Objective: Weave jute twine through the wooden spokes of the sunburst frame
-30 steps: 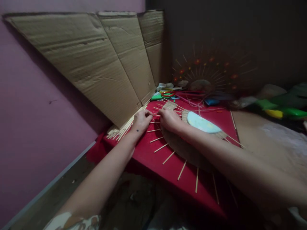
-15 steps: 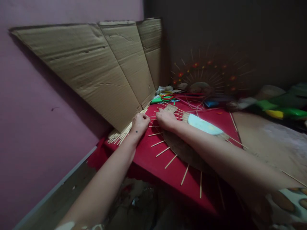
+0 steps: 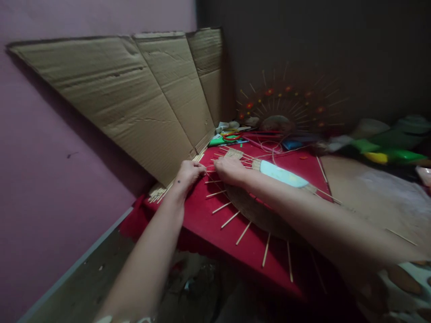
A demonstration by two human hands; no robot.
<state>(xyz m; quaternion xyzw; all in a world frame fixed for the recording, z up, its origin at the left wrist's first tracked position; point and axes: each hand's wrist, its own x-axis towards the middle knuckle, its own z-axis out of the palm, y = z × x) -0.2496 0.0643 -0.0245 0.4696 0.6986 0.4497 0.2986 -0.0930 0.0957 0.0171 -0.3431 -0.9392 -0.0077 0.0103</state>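
Note:
My left hand (image 3: 190, 174) is closed in a pinch near the table's left side, with a thin strand running from its fingertips toward the right hand. My right hand (image 3: 230, 170) is curled over the upper left edge of a round woven piece (image 3: 251, 207); its fingertips are partly hidden, and what they grip is too small to tell. Wooden sticks (image 3: 243, 233) stick out around the woven edge. A light blue pad (image 3: 284, 174) lies on the piece, partly behind the right forearm.
Bundled sticks (image 3: 158, 194) lie at the left edge of the red cloth (image 3: 202, 215), below leaning cardboard (image 3: 134, 103). Pink strips, looped string (image 3: 274, 147) and a blue packet (image 3: 292, 145) lie behind. A stick fan with red flowers (image 3: 279, 101) stands at the back.
My left hand has moved slightly left, a little further from the right hand. The sticks along the front of the woven piece have shifted slightly. The whole view has also shifted a little.

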